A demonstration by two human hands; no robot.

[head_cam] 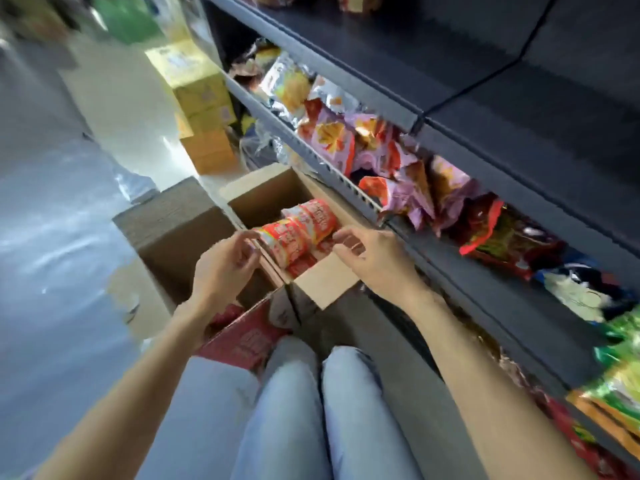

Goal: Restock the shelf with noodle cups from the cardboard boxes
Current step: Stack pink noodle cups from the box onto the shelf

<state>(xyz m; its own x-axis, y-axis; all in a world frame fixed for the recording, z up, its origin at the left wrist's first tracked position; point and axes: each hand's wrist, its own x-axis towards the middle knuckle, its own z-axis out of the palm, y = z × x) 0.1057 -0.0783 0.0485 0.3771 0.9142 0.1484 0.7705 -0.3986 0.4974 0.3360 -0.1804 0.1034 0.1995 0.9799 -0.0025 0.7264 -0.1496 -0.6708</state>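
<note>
An open cardboard box (263, 195) stands on the floor in front of my knees, against the dark shelf (485, 306). Red-and-orange noodle cups (301, 230) lie on their sides inside it. My left hand (225, 265) hovers over the box's left edge, fingers curled and apart, holding nothing. My right hand (374, 254) reaches over the box's right side just beside the cups, fingers spread, also holding nothing. Whether either hand touches a cup is unclear in the blur.
A second brown box (173, 223) sits left of the open one. Yellow cartons (201, 95) are stacked further down the aisle. Snack bags (381, 157) fill the shelf tier at right. A red printed carton (242, 337) lies by my knees.
</note>
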